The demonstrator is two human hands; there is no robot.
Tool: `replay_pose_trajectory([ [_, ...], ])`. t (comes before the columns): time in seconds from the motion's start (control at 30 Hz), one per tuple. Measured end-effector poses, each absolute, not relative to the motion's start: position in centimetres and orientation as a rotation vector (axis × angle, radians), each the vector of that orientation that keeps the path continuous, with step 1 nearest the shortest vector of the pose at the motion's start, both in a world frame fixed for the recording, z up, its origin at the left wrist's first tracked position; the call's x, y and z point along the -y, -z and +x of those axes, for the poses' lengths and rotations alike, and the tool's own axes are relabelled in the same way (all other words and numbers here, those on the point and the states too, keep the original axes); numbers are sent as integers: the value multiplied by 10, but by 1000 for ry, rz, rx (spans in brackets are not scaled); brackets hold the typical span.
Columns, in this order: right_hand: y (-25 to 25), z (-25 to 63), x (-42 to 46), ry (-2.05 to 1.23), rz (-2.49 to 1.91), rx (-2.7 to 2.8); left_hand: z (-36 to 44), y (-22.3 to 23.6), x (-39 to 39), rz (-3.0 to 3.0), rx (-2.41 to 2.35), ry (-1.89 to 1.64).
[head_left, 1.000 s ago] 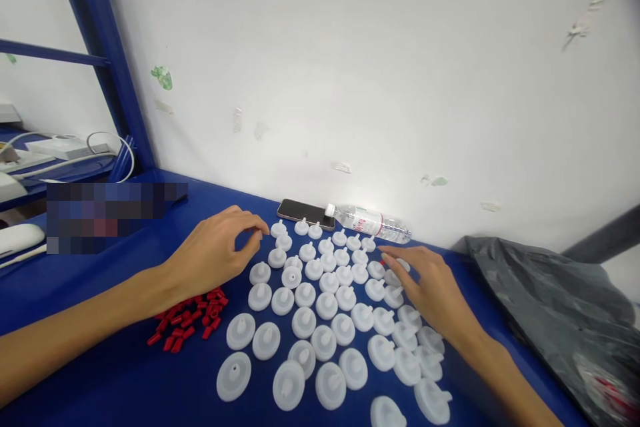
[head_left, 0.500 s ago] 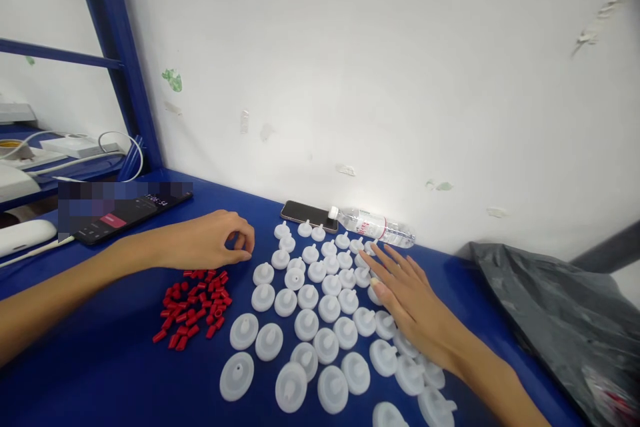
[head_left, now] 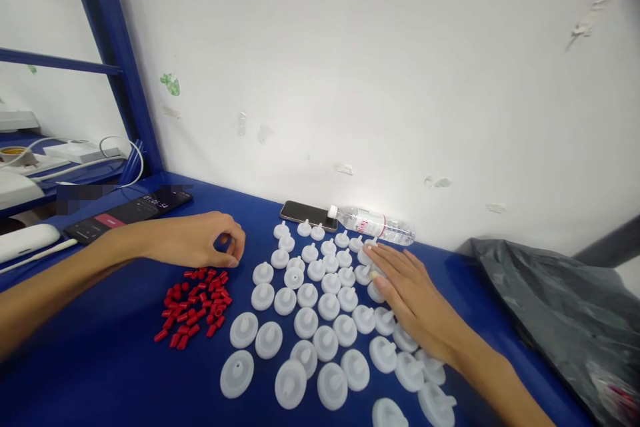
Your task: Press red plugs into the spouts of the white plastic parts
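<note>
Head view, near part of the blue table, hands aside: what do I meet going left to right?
White device → lit phone → small red pieces → white stemmed discs → grey plastic bag.

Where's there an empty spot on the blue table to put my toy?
The blue table looks bare in front of the red caps. There's also a bare strip between the right hand and the grey bag. It's crowded in the middle, with white discs packed close together.
</note>
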State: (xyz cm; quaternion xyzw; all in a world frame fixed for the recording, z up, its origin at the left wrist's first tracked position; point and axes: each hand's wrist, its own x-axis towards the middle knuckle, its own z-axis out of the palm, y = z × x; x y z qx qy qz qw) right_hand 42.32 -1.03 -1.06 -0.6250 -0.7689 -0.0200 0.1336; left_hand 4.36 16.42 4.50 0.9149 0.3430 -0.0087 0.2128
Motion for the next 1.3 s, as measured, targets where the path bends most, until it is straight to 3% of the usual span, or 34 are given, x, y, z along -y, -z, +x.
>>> replay_pose_trajectory([
  [0.2,3,423,10,255,-1725,2168,38,-51,-169,2459,-869,165],
  [0.63,3,413,13,514,-1498,2210,42,-48,-169,2473,-891,98],
  [1.3,5,406,15,467,-1464,2257,12,-47,-194,2343,-941,220],
])
